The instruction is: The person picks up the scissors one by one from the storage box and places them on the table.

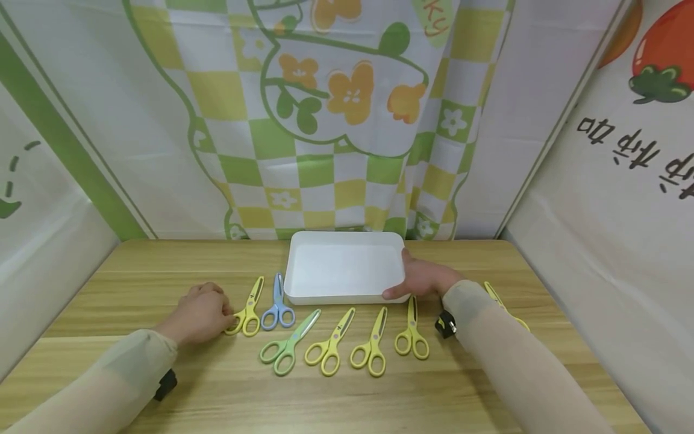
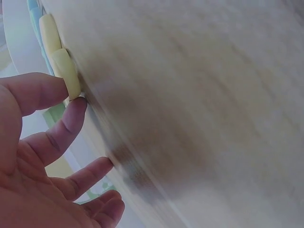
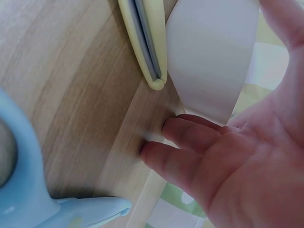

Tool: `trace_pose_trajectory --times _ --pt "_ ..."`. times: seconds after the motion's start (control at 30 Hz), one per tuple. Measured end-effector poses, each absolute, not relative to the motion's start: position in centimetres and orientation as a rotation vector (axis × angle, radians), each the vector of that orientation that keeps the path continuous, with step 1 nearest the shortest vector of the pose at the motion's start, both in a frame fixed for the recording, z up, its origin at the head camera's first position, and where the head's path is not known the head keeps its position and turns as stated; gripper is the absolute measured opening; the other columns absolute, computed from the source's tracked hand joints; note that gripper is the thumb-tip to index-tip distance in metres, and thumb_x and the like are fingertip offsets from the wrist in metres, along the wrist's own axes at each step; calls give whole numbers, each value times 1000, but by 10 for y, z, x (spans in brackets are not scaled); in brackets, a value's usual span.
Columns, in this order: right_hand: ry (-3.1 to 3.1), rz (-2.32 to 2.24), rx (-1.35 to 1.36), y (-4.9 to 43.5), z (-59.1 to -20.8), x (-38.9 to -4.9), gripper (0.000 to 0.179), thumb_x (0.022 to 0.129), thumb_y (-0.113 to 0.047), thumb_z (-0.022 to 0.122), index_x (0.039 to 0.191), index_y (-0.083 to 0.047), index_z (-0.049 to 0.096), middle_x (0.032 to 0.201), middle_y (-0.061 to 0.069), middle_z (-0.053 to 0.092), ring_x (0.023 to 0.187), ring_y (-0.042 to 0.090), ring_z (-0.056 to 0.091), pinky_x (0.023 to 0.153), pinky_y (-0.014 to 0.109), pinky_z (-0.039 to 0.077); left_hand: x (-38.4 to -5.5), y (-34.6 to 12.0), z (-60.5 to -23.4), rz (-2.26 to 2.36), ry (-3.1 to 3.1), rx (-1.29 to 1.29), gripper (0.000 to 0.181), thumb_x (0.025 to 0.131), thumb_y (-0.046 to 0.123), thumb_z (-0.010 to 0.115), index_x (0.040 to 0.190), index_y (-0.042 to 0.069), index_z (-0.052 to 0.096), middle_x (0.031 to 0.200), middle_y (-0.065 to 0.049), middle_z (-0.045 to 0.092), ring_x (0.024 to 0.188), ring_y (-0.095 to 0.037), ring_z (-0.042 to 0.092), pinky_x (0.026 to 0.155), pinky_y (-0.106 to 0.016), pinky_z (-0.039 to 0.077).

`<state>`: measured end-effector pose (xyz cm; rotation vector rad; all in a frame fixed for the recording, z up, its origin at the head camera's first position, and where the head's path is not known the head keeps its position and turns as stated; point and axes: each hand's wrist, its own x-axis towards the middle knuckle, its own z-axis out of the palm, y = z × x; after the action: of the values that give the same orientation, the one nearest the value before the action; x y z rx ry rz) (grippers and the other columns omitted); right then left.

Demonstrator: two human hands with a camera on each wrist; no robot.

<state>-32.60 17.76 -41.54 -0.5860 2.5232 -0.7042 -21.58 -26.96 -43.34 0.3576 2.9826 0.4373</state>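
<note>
My left hand [image 1: 200, 313] rests at the left end of a row of scissors. Its thumb and forefinger pinch a handle loop of the yellow scissors [image 1: 251, 310], whose loop [image 2: 67, 73] shows between them in the left wrist view. Beside that pair lie blue scissors [image 1: 278, 307]. Over at the white tray [image 1: 344, 299], my right hand [image 1: 425, 276] holds the right end, thumb across the near corner. In the right wrist view, its lower fingertips reach the tabletop beside the tray's wall [image 3: 209, 57]; the forefinger's contact is hidden.
Green scissors [image 1: 290, 345] and several yellow scissors [image 1: 371, 346] lie before the tray. Another yellow pair [image 1: 501, 301] lies beyond the right forearm. Light blue scissors [image 3: 28, 190] appear near the right hand. A patterned cloth [image 1: 325, 181] hangs behind the wooden table [image 1: 217, 398].
</note>
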Motion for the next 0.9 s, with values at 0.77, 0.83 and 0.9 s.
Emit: trace_pose_trajectory --times 0.77,0.83,0.9 --pt "2497 -631 -415 182 -406 -328 129 84 -72 61 152 2 -20 162 23 -9 148 34 9 117 46 14 -232 -280 -427 381 2949 423 24 89 14 54 105 -2 65 95 -14 68 86 -33 65 80 -57 48" --pt "2498 -628 -416 182 -406 -328 129 84 -73 60 152 2 -19 162 23 -7 148 34 10 117 46 14 -235 -284 -423 384 2928 446 34 87 9 50 115 -6 63 109 -23 67 100 -44 63 86 -58 48" --pt "2498 -619 -415 182 -407 -328 128 85 -73 59 152 2 -19 162 23 -7 148 34 11 117 46 14 -237 -285 -421 384 2916 468 37 87 7 49 119 -8 61 116 -27 64 109 -49 59 90 -60 46"
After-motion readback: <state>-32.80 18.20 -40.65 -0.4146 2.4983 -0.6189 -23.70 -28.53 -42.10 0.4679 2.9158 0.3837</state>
